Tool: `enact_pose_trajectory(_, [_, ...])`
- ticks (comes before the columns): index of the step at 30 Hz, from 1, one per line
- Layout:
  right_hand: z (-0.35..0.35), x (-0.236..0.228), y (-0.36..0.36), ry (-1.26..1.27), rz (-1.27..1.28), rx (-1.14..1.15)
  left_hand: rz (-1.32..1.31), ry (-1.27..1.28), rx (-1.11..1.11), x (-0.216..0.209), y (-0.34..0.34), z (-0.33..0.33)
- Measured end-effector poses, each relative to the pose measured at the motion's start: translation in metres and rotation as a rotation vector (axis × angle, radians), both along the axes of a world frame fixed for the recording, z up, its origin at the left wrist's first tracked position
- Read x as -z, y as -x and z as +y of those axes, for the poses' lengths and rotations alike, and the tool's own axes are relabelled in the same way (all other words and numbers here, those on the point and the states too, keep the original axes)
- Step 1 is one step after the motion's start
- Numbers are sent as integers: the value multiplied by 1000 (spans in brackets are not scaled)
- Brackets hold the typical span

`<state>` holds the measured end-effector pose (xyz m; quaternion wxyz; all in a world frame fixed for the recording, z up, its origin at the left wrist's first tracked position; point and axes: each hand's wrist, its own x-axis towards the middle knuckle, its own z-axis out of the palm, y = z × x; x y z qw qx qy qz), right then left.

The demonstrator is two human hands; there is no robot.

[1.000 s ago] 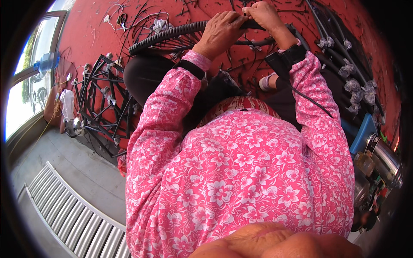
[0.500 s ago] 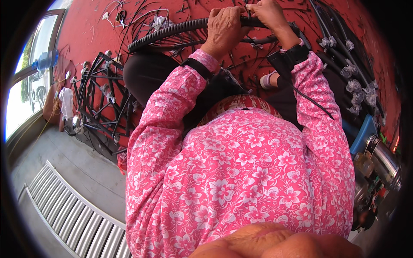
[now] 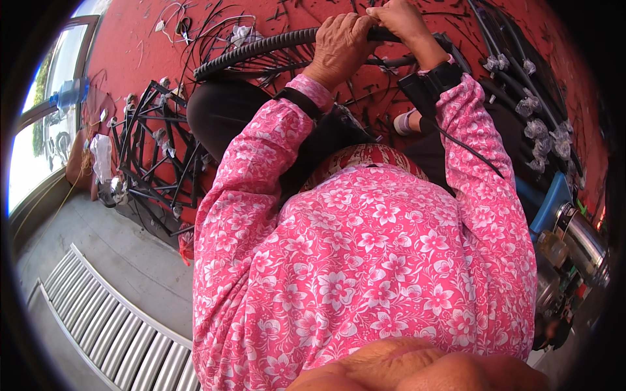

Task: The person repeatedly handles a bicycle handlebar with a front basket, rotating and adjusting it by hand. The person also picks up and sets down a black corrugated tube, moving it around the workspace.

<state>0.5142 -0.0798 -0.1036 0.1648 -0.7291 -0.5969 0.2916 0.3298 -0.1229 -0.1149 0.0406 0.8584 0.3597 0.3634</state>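
Note:
A black ribbed tube [image 3: 261, 47] curves across the top of the view, above my left knee. My left hand [image 3: 340, 44] is closed over its ribbed part, with the back of the hand facing up. Close beside it, my right hand [image 3: 405, 25] is closed, its thumb and fingertips pinched together near the tube. What those fingertips hold is too small to make out. The tube runs on beneath my right hand and bends down on the right. Dark straps sit on both wrists, and a thin black cable [image 3: 473, 153] hangs from the right one.
Black strips lie scattered over the red floor [image 3: 140, 39]. At left stands a tangle of black tubes [image 3: 153, 146]; long black tubes [image 3: 521, 78] with clear plastic wrapping lie at right. A metal flask [image 3: 580, 244] is at lower right, a slatted metal rack [image 3: 111, 319] at lower left.
My right hand has shifted slightly left and down, closer to my left hand. The thin dark strip earlier seen by its fingertips no longer shows. My left hand stays on the tube.

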Motion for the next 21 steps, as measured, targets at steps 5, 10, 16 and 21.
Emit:
enact_pose_trajectory(5, [2, 9, 0, -32, -18, -15, 6, -74, 51, 1, 0, 1])
enact_pose_trajectory(10, [-1, -4, 5, 41, -9, 2, 135, -100, 125, 3, -1, 8])
enact_pose_trajectory(16, [-1, -20, 10, 248, 297, 199, 207, -27, 114, 2, -1, 11])
enact_pose_trajectory(21, [-12, -11, 8, -506, 459, 162, 257, 23, 142, -3, -3, 20])
